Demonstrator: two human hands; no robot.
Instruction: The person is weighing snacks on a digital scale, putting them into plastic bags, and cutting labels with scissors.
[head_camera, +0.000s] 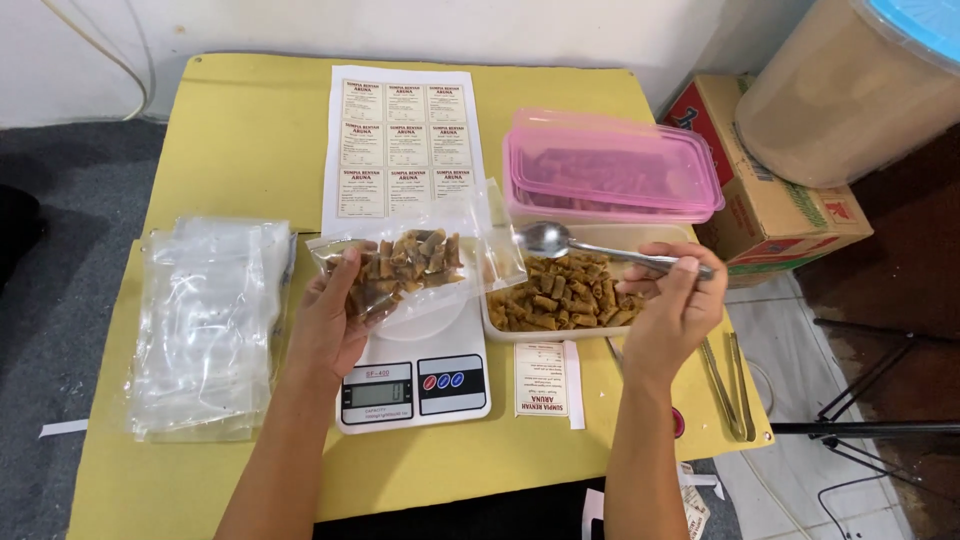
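Yellow table (250, 130), pink lidded container (610, 170), brown snack sticks (565, 295), white scale (415, 380), silver spoon (548, 238), clear bags (205, 320)

— What does the room look like?
— A low yellow table (250, 130) stands against a plain white wall (400, 25), with a thin pale cable (128, 70) running down it on the left.
— And the floor?
— Dark grey carpet (60, 260) on the left; on the right, white tiles (790, 470) meet a dark reddish floor (900, 280).
— Anything else standing about?
— A cardboard box (770, 210) beside the table, a big beige drum (840, 95) with a blue lid leaning over it, and black tripod legs (870, 400) lower right.
— Light?
— Even and soft; shadows are faint.
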